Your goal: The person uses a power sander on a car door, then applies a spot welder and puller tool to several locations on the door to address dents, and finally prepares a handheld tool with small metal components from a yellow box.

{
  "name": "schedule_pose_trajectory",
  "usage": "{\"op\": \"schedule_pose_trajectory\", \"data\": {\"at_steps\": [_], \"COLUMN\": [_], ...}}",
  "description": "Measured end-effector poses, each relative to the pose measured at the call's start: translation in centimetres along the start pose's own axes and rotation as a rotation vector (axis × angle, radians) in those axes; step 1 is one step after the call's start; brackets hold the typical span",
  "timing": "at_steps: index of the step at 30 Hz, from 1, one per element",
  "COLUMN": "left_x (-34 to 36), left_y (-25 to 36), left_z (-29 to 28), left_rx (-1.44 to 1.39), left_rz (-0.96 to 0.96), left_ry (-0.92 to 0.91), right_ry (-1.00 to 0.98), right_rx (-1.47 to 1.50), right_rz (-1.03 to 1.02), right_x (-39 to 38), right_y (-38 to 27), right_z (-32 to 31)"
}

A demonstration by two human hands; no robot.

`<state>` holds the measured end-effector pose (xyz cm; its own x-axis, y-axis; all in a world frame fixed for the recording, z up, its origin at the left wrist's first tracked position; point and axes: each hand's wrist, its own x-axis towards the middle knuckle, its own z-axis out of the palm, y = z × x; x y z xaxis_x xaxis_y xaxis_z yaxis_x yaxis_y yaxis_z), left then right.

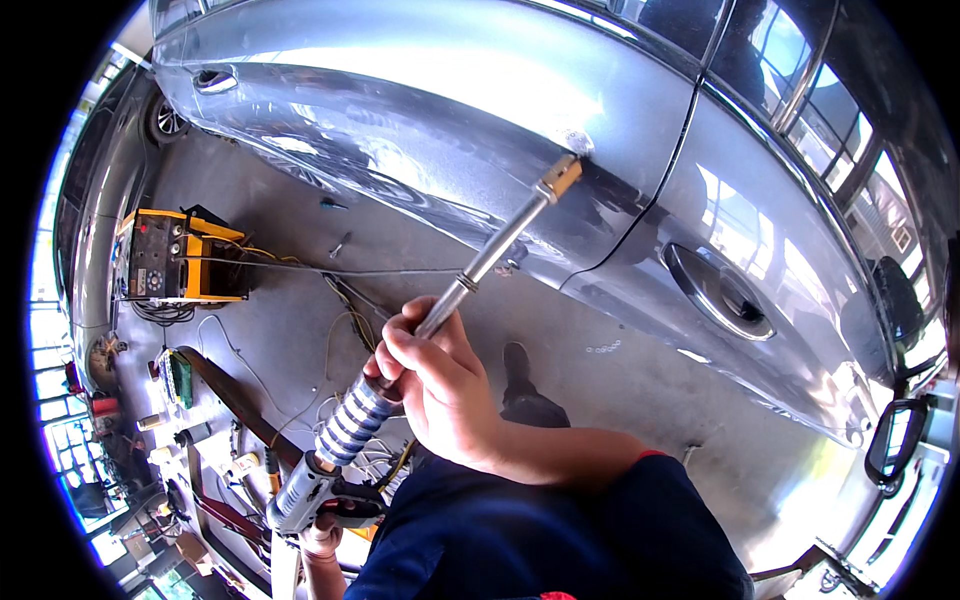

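A dent puller gun point(348, 425) with a ribbed slide weight and a long metal rod runs from lower left to upper right. My left hand point(320, 540) is closed round its grey and black pistol grip, partly hidden by the gun. My right hand point(450, 400) wraps its fingers round the rod, just above the ribbed weight. The rod ends in a brass-coloured tip point(560, 178) at the silver-grey car side point(430, 130), below a small scuffed spot point(577, 142). Whether the tip touches the panel I cannot tell.
A yellow and black welding machine point(155, 258) stands on the floor at left, with a cable point(350, 270) stretching rightward from it. Another car point(95, 200) is parked at far left. Tools and wires crowd the lower left. A door handle point(735, 305) and mirror point(897, 440) stick out at right.
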<state>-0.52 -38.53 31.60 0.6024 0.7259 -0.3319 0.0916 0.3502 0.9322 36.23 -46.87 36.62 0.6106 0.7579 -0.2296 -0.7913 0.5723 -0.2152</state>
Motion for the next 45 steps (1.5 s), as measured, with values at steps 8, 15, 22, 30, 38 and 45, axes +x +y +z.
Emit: {"op": "schedule_pose_trajectory", "data": {"at_steps": [8,15,22,30,38,45], "left_x": [0.4,2.0,6.9,27.4,42.6,35.4], "left_y": [-2.0,-5.5,-2.4,3.9,18.2,9.1], "left_z": [-0.5,-1.2,5.3,15.6,39.7,46.2], "left_rx": [-0.099,-0.125,1.058,1.559,0.884,0.829], "left_rz": [-0.061,-0.185,-0.677,0.567,1.046,1.347], "left_ry": [-0.096,-0.237,-0.753,-0.499,0.502,0.504], "right_ry": [-0.084,-0.541,0.120,0.867,0.688,0.565], "right_rx": [-0.014,-0.200,-0.043,-0.073,-0.029,-0.279], "right_rz": [0.032,0.224,0.090,-0.207,-0.104,0.032], "right_x": [-0.6,-2.4,-10.1,-19.3,-25.4,-29.8], "right_y": [-1.0,-1.0,-4.8,-8.2,-13.0,-20.0], "right_z": [-0.8,-5.1,-9.4,-18.2,-23.4,-26.8]}}
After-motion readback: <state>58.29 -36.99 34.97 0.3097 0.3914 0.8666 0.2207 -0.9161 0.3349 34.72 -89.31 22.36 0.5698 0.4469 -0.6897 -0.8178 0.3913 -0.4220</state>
